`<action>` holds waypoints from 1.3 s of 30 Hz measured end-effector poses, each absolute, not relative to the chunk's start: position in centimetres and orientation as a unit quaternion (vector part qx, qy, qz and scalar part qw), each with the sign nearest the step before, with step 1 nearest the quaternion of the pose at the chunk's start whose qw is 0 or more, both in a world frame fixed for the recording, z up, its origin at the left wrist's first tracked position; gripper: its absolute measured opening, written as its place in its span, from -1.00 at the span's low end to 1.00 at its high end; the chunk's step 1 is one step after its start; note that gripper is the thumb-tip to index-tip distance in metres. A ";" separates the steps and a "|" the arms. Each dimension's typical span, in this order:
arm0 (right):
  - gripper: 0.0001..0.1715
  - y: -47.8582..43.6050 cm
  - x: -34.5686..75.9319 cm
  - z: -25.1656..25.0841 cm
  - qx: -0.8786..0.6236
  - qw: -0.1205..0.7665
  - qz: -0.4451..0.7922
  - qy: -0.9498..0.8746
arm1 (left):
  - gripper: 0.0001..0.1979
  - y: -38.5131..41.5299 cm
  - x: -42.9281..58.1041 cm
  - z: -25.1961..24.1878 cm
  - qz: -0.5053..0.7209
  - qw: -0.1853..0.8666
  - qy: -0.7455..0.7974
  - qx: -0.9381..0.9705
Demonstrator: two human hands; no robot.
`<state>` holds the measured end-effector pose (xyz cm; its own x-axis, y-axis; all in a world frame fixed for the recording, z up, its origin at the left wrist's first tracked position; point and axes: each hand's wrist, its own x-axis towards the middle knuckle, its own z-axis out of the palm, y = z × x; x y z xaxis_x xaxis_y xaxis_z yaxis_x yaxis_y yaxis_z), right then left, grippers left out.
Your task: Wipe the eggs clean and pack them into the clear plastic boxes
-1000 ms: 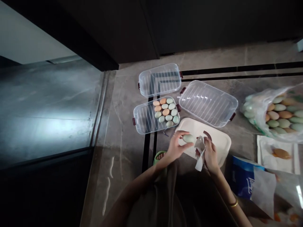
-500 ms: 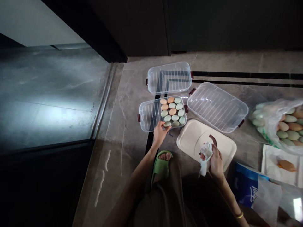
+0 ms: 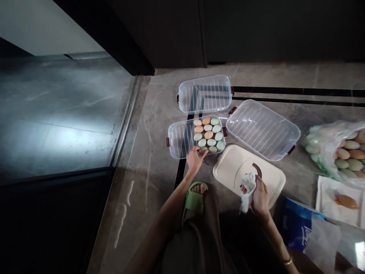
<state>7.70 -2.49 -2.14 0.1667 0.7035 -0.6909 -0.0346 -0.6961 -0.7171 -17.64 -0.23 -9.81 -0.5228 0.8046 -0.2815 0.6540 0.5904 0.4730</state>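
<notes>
My left hand (image 3: 195, 159) reaches to the near edge of a clear plastic box (image 3: 179, 140), its fingers closed round a pale green egg (image 3: 203, 150) at the front of the rows. Several green and brown eggs (image 3: 208, 135) fill the box's right half, while its ribbed left half holds none. In my right hand (image 3: 260, 194) is a crumpled white tissue (image 3: 248, 186), gripped above a cream lid (image 3: 228, 167) with a dark brown handle. The fingertips of this hand are partly hidden behind the tissue.
Two more clear boxes, one at the back (image 3: 205, 93) and one at the right (image 3: 264, 131), lie on the floor. A plastic bag of eggs (image 3: 322, 148) sits far right. Below it are a white tissue with a brown egg (image 3: 347, 201) and a blue tissue pack (image 3: 296, 224).
My left hand has barely shifted and stays at the same egg in the front row. The right hand holds the tissue as before. The view has moved very slightly.
</notes>
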 end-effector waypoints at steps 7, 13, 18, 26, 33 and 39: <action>-0.53 -2.7 7.9 -2.6 -0.696 0.311 0.608 -0.222 | -0.62 0.0 -18.7 -10.0 0.216 0.280 0.838 0.415; -0.56 -2.6 7.9 -2.3 -0.703 0.308 0.606 -0.207 | -0.65 2.1 -21.3 -10.6 0.284 0.284 0.857 0.322; -0.53 -2.8 7.9 -2.6 -0.699 0.320 0.613 -0.184 | -0.68 4.4 -22.0 -11.5 0.311 0.294 0.859 0.281; -0.54 -3.0 8.2 -3.1 -0.699 0.311 0.610 -0.207 | -0.55 4.3 -20.8 -12.6 0.365 0.303 0.843 0.253; -0.55 -3.0 8.1 -3.6 -0.690 0.314 0.617 -0.211 | -0.49 3.8 -20.7 -13.6 0.418 0.295 0.828 0.230; -0.53 -3.1 8.4 -3.6 -0.691 0.306 0.616 -0.222 | -0.57 4.0 -20.3 -14.1 0.473 0.298 0.805 0.199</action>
